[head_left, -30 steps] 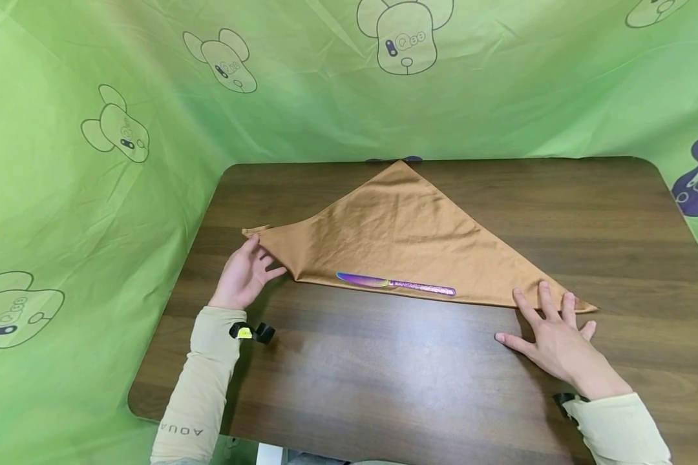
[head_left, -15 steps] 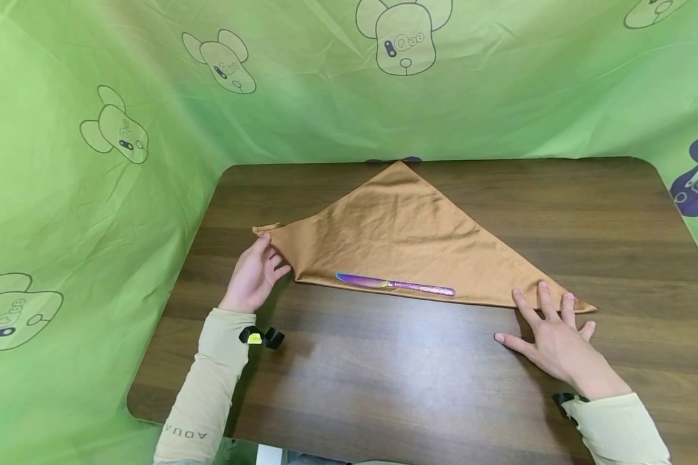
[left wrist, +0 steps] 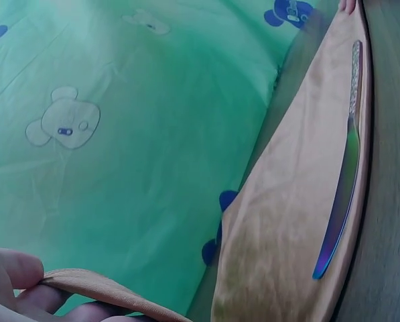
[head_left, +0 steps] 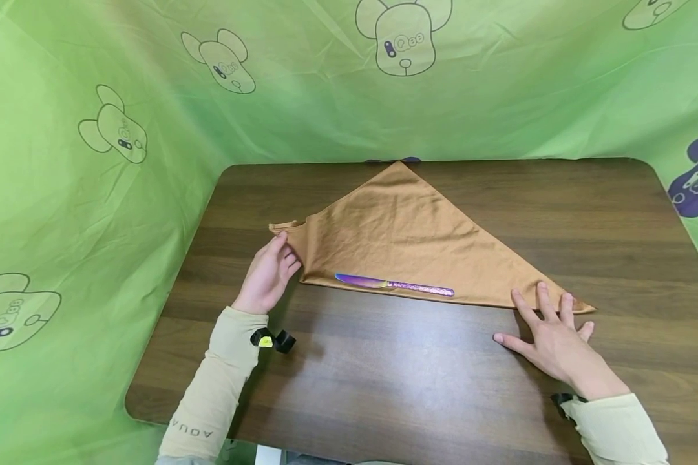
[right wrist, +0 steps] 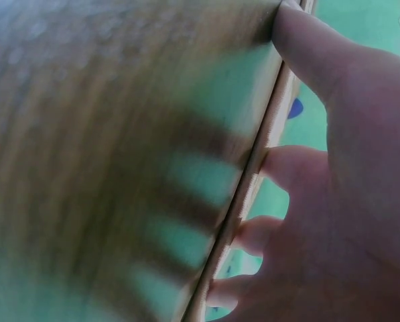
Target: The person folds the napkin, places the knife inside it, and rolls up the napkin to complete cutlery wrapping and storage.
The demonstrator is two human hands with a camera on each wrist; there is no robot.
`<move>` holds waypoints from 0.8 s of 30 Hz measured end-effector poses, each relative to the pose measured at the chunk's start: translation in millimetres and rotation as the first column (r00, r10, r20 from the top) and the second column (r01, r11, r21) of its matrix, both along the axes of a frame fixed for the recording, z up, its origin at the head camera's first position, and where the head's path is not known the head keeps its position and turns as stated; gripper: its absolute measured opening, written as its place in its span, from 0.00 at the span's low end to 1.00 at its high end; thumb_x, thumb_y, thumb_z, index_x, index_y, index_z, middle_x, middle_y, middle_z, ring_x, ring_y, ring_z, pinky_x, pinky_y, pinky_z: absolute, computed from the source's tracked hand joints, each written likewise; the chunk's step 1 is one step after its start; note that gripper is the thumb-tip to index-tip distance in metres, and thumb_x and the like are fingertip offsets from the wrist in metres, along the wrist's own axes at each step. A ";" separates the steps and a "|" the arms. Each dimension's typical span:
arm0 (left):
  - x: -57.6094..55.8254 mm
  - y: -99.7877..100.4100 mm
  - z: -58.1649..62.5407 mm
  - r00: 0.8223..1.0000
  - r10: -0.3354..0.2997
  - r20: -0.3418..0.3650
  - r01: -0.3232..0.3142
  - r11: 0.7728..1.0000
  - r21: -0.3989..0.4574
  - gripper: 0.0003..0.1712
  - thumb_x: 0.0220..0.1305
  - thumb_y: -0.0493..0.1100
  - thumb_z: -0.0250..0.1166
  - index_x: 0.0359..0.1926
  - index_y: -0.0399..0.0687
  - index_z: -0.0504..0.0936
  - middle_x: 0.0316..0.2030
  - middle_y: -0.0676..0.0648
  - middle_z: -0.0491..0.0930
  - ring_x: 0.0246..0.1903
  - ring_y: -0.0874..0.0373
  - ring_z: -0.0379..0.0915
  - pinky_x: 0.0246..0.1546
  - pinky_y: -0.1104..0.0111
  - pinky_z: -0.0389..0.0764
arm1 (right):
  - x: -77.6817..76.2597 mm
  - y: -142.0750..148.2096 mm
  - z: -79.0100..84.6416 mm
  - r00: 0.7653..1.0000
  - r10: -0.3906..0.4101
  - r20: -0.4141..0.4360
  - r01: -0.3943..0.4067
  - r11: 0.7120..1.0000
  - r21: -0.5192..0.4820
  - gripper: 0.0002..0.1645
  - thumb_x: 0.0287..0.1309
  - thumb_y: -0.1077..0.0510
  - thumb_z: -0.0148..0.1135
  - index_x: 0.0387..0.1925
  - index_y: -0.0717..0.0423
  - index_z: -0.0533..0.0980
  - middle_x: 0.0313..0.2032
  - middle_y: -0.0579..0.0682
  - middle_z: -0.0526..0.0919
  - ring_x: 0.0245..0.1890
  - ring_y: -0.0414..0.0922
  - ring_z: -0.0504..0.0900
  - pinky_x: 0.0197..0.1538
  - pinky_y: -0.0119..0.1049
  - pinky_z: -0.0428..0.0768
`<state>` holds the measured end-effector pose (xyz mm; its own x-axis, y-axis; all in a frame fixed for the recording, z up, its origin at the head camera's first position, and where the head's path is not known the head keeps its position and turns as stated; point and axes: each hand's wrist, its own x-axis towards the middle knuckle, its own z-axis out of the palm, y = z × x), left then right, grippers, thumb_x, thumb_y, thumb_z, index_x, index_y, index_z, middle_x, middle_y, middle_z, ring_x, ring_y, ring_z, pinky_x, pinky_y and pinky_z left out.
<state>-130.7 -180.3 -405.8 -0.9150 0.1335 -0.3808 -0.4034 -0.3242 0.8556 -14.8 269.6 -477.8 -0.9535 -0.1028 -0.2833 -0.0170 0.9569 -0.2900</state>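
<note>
A brown cloth napkin (head_left: 395,232) lies folded into a triangle, its peak at the table's far edge. Its left corner is lifted, and my left hand (head_left: 267,274) pinches it between thumb and fingers; the left wrist view shows the cloth edge (left wrist: 112,290) in that grip. Spread fingers of my right hand (head_left: 561,345) rest on the napkin's right corner, with the thumb on the bare wood. Along the near folded edge lies a knife (head_left: 395,284) with a rainbow-sheen blade pointing left and a patterned purple handle. It is apart from both hands.
The dark wooden table (head_left: 407,374) has rounded corners. A green curtain (head_left: 302,84) printed with bear heads hangs behind it and along the sides. Black straps (head_left: 273,340) are worn at the wrists over pale sleeves.
My left hand has moved to the right with the napkin's left corner, drawing it inward so the cloth bends over more steeply. The right hand and the knife stay put.
</note>
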 end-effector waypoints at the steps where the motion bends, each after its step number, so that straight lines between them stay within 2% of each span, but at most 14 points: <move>1: 0.2 1.5 0.5 1.000 -0.005 0.001 0.005 1.000 -0.005 0.17 0.78 0.49 0.38 0.62 0.52 0.57 0.64 0.47 0.60 0.63 0.58 0.60 0.66 0.65 0.60 | 0.1 0.3 -0.2 1.000 0.001 -0.001 -0.001 1.000 0.001 0.58 0.58 0.25 0.51 0.76 0.50 0.42 0.71 0.76 0.36 0.65 0.84 0.34 0.46 0.87 0.42; 6: 2.3 9.7 3.0 1.000 -0.021 -0.001 0.021 1.000 0.001 0.19 0.78 0.48 0.37 0.65 0.51 0.55 0.68 0.45 0.57 0.64 0.58 0.58 0.66 0.63 0.59 | 0.3 0.1 -0.4 1.000 0.001 -0.008 -0.001 1.000 0.002 0.58 0.58 0.25 0.51 0.76 0.50 0.42 0.71 0.76 0.36 0.65 0.83 0.35 0.46 0.87 0.43; 11: 5.1 19.2 5.7 0.998 -0.064 -0.029 0.065 0.998 0.007 0.31 0.78 0.46 0.37 0.75 0.43 0.41 0.76 0.39 0.44 0.74 0.49 0.43 0.73 0.56 0.49 | 0.3 0.0 -0.9 1.000 0.001 -0.011 -0.001 1.000 0.001 0.59 0.57 0.25 0.51 0.76 0.50 0.42 0.71 0.76 0.36 0.65 0.83 0.35 0.46 0.87 0.43; 16: 5.4 29.7 7.8 0.995 -0.096 -0.024 0.096 0.995 -0.032 0.38 0.78 0.49 0.39 0.76 0.40 0.31 0.76 0.34 0.34 0.75 0.43 0.32 0.75 0.54 0.42 | 0.0 -0.1 -1.5 1.000 -0.001 -0.011 0.001 1.000 -0.004 0.59 0.57 0.25 0.52 0.76 0.50 0.42 0.71 0.76 0.36 0.65 0.83 0.35 0.46 0.87 0.42; 24: 7.7 50.0 7.6 0.991 -0.128 -0.025 0.125 0.988 -0.088 0.39 0.77 0.50 0.42 0.76 0.41 0.34 0.75 0.33 0.35 0.75 0.41 0.31 0.75 0.54 0.41 | -0.7 -0.5 -1.8 1.000 -0.006 -0.017 0.006 1.000 -0.009 0.59 0.57 0.25 0.52 0.76 0.50 0.43 0.71 0.76 0.37 0.66 0.83 0.35 0.46 0.87 0.42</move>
<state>-123.1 -130.3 -398.1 -0.9040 0.2172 -0.3682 -0.4100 -0.1971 0.8905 -15.5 269.0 -479.5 -0.9588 -0.0997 -0.2659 -0.0164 0.9543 -0.2985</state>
